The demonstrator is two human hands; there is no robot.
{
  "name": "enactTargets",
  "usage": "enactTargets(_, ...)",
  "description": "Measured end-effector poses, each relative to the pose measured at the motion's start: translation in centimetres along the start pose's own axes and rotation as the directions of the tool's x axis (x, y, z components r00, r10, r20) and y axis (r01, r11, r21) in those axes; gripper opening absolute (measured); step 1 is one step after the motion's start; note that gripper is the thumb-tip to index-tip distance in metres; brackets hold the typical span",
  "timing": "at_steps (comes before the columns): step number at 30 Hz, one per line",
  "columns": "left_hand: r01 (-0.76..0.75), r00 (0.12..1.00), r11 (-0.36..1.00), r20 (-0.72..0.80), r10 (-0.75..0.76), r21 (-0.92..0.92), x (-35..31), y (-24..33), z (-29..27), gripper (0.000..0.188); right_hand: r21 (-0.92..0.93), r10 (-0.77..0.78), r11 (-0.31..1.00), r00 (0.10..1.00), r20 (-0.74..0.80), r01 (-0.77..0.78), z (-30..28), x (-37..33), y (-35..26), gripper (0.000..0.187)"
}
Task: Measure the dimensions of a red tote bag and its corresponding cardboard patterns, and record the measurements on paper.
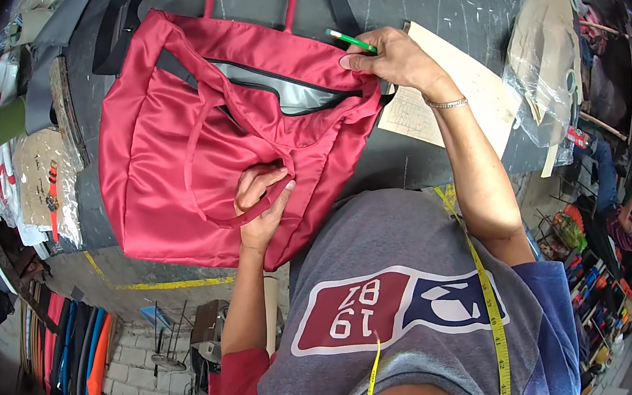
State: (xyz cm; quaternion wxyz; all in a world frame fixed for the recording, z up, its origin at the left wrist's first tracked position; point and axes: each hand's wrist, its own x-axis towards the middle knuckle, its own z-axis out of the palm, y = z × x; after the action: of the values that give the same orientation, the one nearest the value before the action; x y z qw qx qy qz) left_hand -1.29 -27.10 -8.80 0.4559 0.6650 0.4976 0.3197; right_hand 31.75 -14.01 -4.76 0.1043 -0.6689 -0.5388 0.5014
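A shiny red fabric bag [161,153] lies on the dark table, its zipped mouth partly open onto a silvery grey lining [291,94]. At the front panel my left hand [260,203] is closed, thumb and fingers pinching the red fabric beside a thin red handle [192,165]. My right hand [397,57] grips the bag's upper right corner at the end of the zip. A slim green pen [350,40] is also tucked between the fingers of that hand, pointing up and left. The bag hides part of the left hand's grip.
Beside my right forearm lies a sheet of tan paper with handwriting [469,92]. Clear plastic and card pieces [539,52] sit farther right. Black straps [339,1] trail behind the bag. A yellow measuring tape [489,295] hangs round my neck. Another person [629,226] is at far right.
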Motion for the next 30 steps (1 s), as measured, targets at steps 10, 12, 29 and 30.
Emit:
enactTargets(10,0.014,1.0,1.0,0.015,-0.014,0.015,0.1,0.3,-0.1,0.024,0.069,0.04,0.997,0.999,-0.026,-0.038,0.9,0.5,1.3,0.025)
enactTargets(12,-0.001,1.0,1.0,0.015,0.001,0.014,0.0,0.2,-0.1,0.025,-0.01,0.038,0.999,0.998,-0.043,-0.039,0.2,-0.4,-0.2,0.031)
enactTargets(29,0.088,0.836,0.776,0.469,0.283,-0.625,2.8,9.3,-3.0,0.024,0.08,0.12,0.989,0.988,0.097,-0.128,-1.6,-5.0,-1.0,0.019)
enactTargets(30,0.08,0.82,0.812,0.501,0.276,-0.579,2.5,9.3,-2.8,0.028,0.045,0.171,0.983,0.977,0.13,-0.178,-1.7,-4.9,-1.4,0.02)
